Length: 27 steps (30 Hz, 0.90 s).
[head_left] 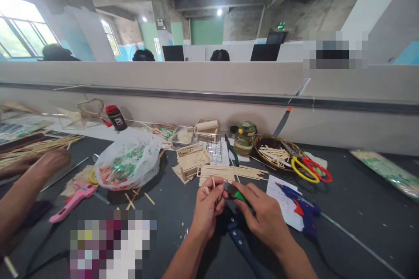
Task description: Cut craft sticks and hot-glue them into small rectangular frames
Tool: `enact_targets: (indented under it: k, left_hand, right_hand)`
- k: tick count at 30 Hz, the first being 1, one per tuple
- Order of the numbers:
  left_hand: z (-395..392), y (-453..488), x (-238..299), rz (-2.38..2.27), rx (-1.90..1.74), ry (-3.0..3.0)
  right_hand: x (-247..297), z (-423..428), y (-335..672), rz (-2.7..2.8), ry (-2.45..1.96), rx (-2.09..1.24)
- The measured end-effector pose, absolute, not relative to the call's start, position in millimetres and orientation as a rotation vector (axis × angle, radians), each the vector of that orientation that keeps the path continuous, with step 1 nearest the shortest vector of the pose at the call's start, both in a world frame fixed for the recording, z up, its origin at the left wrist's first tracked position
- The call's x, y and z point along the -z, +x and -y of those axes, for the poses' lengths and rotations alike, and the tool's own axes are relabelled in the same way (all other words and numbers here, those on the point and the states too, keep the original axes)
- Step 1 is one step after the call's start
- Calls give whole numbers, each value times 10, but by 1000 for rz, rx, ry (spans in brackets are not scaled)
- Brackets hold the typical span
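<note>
My left hand (207, 209) is closed around short wooden sticks (214, 182), whose ends stick up past the fingers. In my right hand (263, 213) is a utility knife (241, 198) with a green handle, its metal end against the fingertips of my left hand. Exactly where the blade meets the wood is hidden. Below both hands lies a dark blue riveted tool (240, 239), partly covered. Just beyond them are a bundle of flat wooden sticks (234, 172) and a small wooden box-like model (192, 160).
A plastic bag of wrappers (127, 163) and a pink glue gun (73, 202) lie left. A stick-filled basket (276, 154), yellow-and-red-handled scissors (309, 170) and a blue glue gun (299, 207) lie right. A glass jar (244, 139) stands behind. A co-worker's arm (29, 192) reaches in at left.
</note>
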<state>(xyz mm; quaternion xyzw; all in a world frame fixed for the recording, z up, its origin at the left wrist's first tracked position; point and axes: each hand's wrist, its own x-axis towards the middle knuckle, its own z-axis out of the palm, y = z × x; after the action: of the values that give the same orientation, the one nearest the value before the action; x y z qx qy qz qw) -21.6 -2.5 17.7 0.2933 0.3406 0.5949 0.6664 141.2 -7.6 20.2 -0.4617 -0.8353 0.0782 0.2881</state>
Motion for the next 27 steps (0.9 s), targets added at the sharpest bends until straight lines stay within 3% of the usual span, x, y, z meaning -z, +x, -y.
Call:
enact_targets:
  k: [7, 12, 19, 27]
  left_hand:
    - [32, -236, -190, -779, -1325, 686]
    - [72, -218, -247, -728, -1311, 721]
    - [2, -260, -195, -794, -1354, 650]
    - [-7, -284, -161, -773, -1333, 662]
  right_hand:
    - [-168, 46, 1451, 2219, -1256, -204]
    - [-77, -87, 1846, 1719, -1756, 31]
    - [-185, 52, 1538, 2028, -1265, -218]
    - [-207, 101, 1393, 2198, -1229, -234]
